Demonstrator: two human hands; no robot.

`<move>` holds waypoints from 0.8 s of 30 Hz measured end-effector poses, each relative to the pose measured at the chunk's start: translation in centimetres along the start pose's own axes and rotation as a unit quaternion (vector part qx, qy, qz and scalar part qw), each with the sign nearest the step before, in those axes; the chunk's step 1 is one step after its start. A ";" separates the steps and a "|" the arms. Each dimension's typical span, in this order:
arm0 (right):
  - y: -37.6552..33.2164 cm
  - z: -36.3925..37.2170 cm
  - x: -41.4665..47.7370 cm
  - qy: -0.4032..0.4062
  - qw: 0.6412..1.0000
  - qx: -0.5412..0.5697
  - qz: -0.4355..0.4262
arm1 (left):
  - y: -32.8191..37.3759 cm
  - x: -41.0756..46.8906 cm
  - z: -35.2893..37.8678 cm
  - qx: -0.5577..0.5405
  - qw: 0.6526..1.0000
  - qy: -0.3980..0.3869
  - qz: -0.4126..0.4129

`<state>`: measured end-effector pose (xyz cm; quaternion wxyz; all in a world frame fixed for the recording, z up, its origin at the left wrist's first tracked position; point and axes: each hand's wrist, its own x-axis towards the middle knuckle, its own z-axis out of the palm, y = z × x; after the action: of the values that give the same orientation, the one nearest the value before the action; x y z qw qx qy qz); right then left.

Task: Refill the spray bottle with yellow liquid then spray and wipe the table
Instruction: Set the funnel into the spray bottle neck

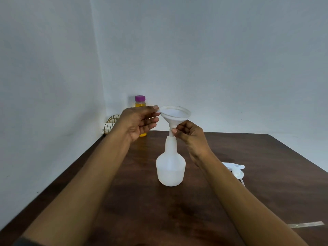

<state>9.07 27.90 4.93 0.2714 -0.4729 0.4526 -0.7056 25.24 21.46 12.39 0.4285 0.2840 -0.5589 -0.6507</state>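
Observation:
A white translucent spray bottle (170, 167) stands uncapped in the middle of the dark wooden table (257, 201). A white funnel (175, 115) sits with its spout in the bottle's neck. My left hand (140, 122) pinches the funnel's rim tab with thumb and forefinger. My right hand (190, 137) pinches the funnel's stem just above the neck. Behind my left hand stands a bottle of yellow liquid (140, 103) with a purple cap, partly hidden. The white spray head (237, 170) lies on the table to the right of the bottle.
A gold wire holder (112, 123) stands in the back left corner against the wall. A strip of tape (306, 224) lies near the table's right front edge. Walls close off the table at the back and left.

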 end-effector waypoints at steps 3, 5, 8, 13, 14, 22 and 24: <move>-0.2 -0.1 0.0 0.001 0.999 -0.030 0.013 | 0.3 0.4 -0.1 0.021 0.999 -0.006 -0.024; -0.3 -0.3 -0.1 -0.004 0.998 -0.054 0.027 | 0.2 0.7 -0.3 0.031 0.999 0.001 -0.032; -1.1 -1.1 0.0 -0.048 0.993 -0.088 0.057 | -0.2 1.0 -0.5 0.033 0.998 0.005 -0.046; -3.1 -2.8 0.7 -0.078 0.994 -0.027 0.076 | -0.6 1.2 -0.8 0.034 0.997 0.004 -0.062; -3.4 -2.8 0.8 -0.083 0.993 -0.043 0.071 | -0.7 1.2 -0.9 0.037 0.997 0.004 -0.062; -3.5 -2.6 0.6 -0.087 0.985 -0.143 0.049 | -1.7 1.3 -1.6 0.045 0.996 -0.004 -0.076; -3.6 -2.4 0.5 -0.087 0.982 -0.164 0.042 | -1.8 1.2 -1.6 0.040 0.996 -0.006 -0.077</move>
<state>6.81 30.03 8.01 0.2585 -0.5511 0.5561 -0.5658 25.63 19.65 10.42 0.3617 0.3392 -0.5633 -0.6609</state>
